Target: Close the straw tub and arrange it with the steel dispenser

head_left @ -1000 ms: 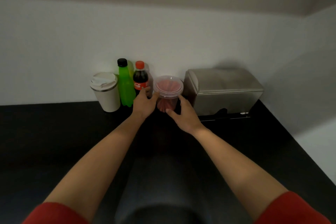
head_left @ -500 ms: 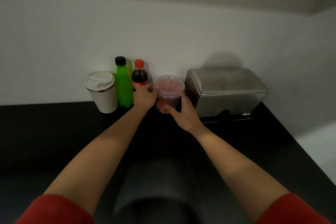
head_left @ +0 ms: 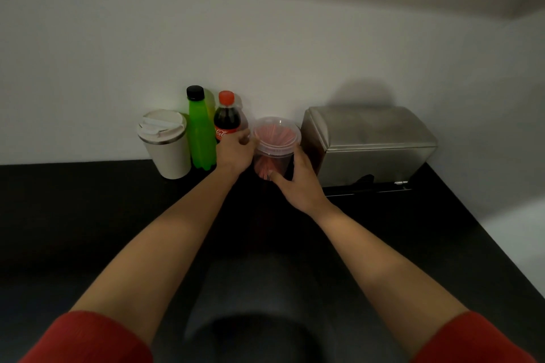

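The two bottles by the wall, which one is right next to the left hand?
The cola bottle with the red cap: the left hand overlaps its lower part. The green bottle with the black cap stands further left, beside the white cup.

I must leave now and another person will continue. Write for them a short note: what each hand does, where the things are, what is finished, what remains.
Left hand: fingers against the lidded rim of the straw tub.
Right hand: cupped around the tub's lower right side.
The tub stands on the black counter between the cola bottle and the steel dispenser.
Done: lid sits on the tub; full seal cannot be confirmed.
Left: press the lid to check, settle the tub beside the dispenser, release.
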`<action>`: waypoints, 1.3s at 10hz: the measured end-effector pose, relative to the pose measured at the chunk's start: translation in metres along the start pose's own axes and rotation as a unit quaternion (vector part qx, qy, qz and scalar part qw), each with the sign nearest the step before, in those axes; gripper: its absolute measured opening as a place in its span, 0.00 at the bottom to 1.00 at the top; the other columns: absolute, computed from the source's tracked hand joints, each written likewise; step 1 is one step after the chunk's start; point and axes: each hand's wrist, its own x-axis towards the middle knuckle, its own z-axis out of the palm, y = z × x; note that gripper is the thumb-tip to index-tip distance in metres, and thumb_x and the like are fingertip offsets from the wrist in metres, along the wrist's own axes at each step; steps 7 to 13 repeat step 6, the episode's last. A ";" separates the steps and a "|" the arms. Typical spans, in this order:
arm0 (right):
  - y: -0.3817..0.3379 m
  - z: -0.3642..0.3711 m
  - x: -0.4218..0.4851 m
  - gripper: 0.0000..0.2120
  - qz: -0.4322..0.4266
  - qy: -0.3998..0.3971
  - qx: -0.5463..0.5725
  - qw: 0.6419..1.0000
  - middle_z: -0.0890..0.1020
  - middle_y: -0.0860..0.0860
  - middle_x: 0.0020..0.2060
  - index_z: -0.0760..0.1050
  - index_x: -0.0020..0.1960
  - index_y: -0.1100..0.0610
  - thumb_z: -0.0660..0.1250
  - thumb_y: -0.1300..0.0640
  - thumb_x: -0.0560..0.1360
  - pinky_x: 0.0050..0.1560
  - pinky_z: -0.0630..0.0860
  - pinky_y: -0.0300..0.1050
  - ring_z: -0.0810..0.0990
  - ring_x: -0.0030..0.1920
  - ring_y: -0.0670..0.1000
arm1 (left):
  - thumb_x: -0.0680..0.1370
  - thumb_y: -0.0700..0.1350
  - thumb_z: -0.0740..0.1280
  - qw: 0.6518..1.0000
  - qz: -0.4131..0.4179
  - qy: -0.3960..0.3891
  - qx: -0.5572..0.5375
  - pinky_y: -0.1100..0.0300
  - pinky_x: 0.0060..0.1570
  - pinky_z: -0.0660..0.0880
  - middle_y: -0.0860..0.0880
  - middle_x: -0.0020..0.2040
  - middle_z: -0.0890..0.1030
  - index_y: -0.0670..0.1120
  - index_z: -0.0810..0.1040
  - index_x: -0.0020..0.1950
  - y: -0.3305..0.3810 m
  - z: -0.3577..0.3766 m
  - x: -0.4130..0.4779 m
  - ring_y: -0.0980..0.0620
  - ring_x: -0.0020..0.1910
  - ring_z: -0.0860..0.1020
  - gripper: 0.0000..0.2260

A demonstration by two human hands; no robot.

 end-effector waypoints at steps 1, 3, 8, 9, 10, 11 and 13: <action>0.001 0.000 -0.001 0.40 0.002 -0.003 -0.003 1.000 0.59 0.57 0.74 0.50 0.76 0.58 0.70 0.54 0.73 0.73 0.58 0.50 0.58 0.74 0.53 | 0.77 0.46 0.67 1.000 0.000 -0.001 0.008 0.49 0.63 0.73 0.42 0.63 0.78 0.40 0.74 0.67 0.000 0.000 0.001 0.46 0.61 0.77 0.20; 0.001 -0.003 -0.002 0.39 0.010 -0.012 -0.004 1.000 0.60 0.57 0.74 0.51 0.76 0.58 0.69 0.53 0.73 0.73 0.57 0.47 0.58 0.74 0.53 | 0.77 0.50 0.66 0.999 0.015 0.012 0.039 0.49 0.62 0.73 0.44 0.63 0.78 0.42 0.74 0.67 0.004 0.000 -0.010 0.47 0.60 0.77 0.21; -0.004 -0.014 -0.024 0.34 0.026 -0.008 0.018 0.999 0.62 0.56 0.72 0.54 0.75 0.54 0.67 0.54 0.75 0.67 0.59 0.40 0.62 0.71 0.53 | 0.74 0.48 0.70 0.990 0.094 0.083 0.066 0.58 0.58 0.73 0.44 0.60 0.79 0.42 0.73 0.66 0.019 -0.001 -0.049 0.49 0.58 0.77 0.22; -0.004 -0.014 -0.024 0.34 0.026 -0.008 0.018 0.999 0.62 0.56 0.72 0.54 0.75 0.54 0.67 0.54 0.75 0.67 0.59 0.40 0.62 0.71 0.53 | 0.74 0.48 0.70 0.990 0.094 0.083 0.066 0.58 0.58 0.73 0.44 0.60 0.79 0.42 0.73 0.66 0.019 -0.001 -0.049 0.49 0.58 0.77 0.22; -0.004 -0.014 -0.024 0.34 0.026 -0.008 0.018 0.999 0.62 0.56 0.72 0.54 0.75 0.54 0.67 0.54 0.75 0.67 0.59 0.40 0.62 0.71 0.53 | 0.74 0.48 0.70 0.990 0.094 0.083 0.066 0.58 0.58 0.73 0.44 0.60 0.79 0.42 0.73 0.66 0.019 -0.001 -0.049 0.49 0.58 0.77 0.22; -0.004 -0.014 -0.024 0.34 0.026 -0.008 0.018 0.999 0.62 0.56 0.72 0.54 0.75 0.54 0.67 0.54 0.75 0.67 0.59 0.40 0.62 0.71 0.53 | 0.74 0.48 0.70 0.990 0.094 0.083 0.066 0.58 0.58 0.73 0.44 0.60 0.79 0.42 0.73 0.66 0.019 -0.001 -0.049 0.49 0.58 0.77 0.22; -0.004 -0.014 -0.024 0.34 0.026 -0.008 0.018 0.999 0.62 0.56 0.72 0.54 0.75 0.54 0.67 0.54 0.75 0.67 0.59 0.40 0.62 0.71 0.53 | 0.74 0.48 0.70 0.990 0.094 0.083 0.066 0.58 0.58 0.73 0.44 0.60 0.79 0.42 0.73 0.66 0.019 -0.001 -0.049 0.49 0.58 0.77 0.22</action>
